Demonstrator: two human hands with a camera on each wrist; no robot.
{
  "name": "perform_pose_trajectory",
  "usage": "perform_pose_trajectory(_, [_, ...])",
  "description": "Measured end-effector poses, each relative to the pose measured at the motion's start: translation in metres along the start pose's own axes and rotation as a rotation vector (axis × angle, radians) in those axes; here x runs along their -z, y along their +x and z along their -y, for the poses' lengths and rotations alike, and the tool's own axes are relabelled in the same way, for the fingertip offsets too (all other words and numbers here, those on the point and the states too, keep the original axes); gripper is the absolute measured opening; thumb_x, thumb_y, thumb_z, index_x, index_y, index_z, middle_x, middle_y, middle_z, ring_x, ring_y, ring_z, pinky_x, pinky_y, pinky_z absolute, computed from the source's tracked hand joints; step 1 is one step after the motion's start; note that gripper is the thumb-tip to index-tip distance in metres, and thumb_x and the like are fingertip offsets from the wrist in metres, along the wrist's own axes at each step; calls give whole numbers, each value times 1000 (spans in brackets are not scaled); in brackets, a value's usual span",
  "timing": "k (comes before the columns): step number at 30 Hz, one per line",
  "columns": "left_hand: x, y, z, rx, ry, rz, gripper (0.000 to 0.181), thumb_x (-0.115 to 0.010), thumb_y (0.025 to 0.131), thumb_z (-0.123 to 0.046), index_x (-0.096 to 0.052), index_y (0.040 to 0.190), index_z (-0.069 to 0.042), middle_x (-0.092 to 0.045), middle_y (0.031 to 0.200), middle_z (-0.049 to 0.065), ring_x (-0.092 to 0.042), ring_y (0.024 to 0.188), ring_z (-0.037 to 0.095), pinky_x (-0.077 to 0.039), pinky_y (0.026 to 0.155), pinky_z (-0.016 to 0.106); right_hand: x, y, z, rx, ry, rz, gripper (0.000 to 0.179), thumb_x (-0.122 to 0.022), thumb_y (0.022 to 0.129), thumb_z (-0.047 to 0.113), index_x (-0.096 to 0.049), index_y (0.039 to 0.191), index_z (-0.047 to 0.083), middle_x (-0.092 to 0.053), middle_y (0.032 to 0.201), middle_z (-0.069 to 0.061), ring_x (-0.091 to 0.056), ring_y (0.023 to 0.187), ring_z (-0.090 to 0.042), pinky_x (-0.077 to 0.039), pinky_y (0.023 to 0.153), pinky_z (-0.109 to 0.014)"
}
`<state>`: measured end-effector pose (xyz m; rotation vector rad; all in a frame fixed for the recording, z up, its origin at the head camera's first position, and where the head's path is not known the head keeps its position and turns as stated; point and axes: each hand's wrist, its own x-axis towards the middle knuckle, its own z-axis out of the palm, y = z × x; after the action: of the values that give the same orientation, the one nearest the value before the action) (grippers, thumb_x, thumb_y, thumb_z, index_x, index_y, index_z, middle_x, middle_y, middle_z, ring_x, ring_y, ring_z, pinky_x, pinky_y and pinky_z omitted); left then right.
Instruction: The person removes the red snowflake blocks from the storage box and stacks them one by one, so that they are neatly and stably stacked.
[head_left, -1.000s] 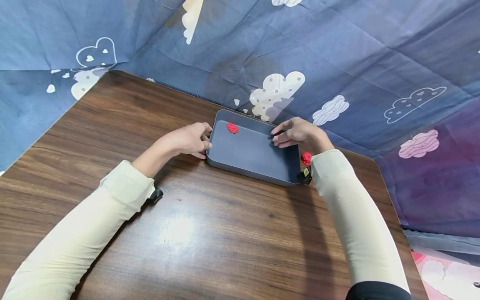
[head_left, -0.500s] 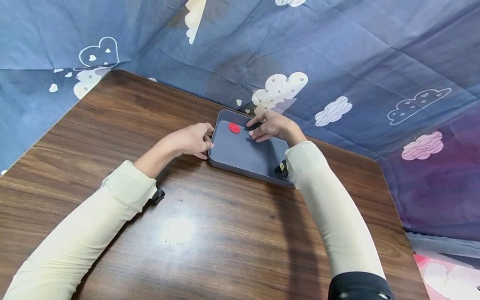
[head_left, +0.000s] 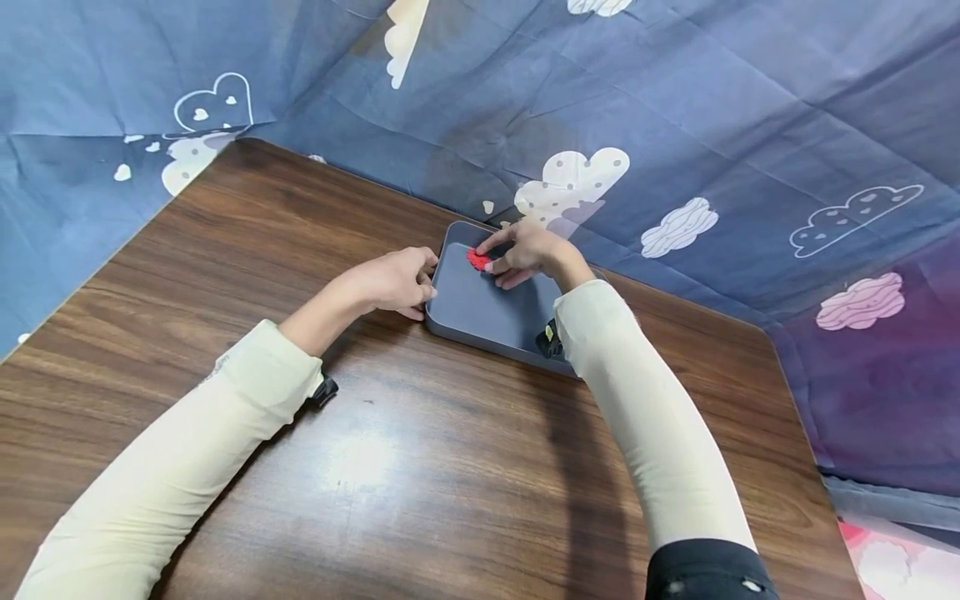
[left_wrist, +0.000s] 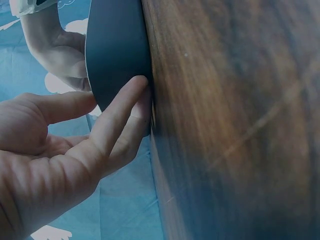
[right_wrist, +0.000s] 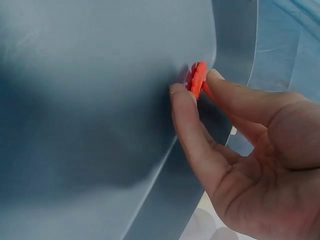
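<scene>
A shallow grey tray (head_left: 480, 310) lies on the table near its back edge. At the tray's left end is my left hand (head_left: 393, 282); in the left wrist view its thumb reaches the rim and its fingers lie along the outer wall (left_wrist: 117, 55). My right hand (head_left: 531, 252) is over the tray's far left part. Its thumb and fingertips pinch a red notched disc (head_left: 477, 259). In the right wrist view the disc (right_wrist: 199, 80) stands tilted on edge between the fingertips, close to the tray floor. My right hand and sleeve cover the tray's right part.
The brown wooden table (head_left: 420, 467) stretches out in front of the tray. A blue cloth (head_left: 465, 100) with cloud prints hangs right behind the table's back edge.
My right hand has moved left across the tray and now pinches the red disc. A second red disc, seen right of the tray earlier, is now out of sight. My left hand stays at the tray.
</scene>
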<state>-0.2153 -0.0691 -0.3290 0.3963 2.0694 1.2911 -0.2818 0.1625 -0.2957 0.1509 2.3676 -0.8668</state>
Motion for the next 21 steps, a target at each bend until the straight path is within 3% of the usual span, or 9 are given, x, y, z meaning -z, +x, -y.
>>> perform_pose_trajectory(3, [-1,0,-1,-1,-6,-5,57,-46,111,1,-26,164,6,-50,141,27,-60,123,32,-66,106,39,-1,1,-3,1,-1,-8,32,-75,98,-2,-69,130,0,-69,94,-10,-72,72,-17,-73,74,-32])
perform_pose_trajectory(6, [-1,0,-1,-2,-7,-9,57,-46,111,1,-26,165,6,-50,141,27,-60,125,33,-66,106,39,-2,1,-6,1,-1,-13,26,-78,95,-4,-66,119,-3,-70,78,-5,-71,69,-17,-73,72,-32])
perform_pose_trajectory(21, [-1,0,-2,5,-9,-4,56,-46,112,1,-26,165,5,-50,144,28,-61,126,35,-67,105,39,-4,5,-10,16,-27,-20,20,-77,92,-10,-61,103,-4,-67,76,-3,-69,69,-12,-72,73,-26])
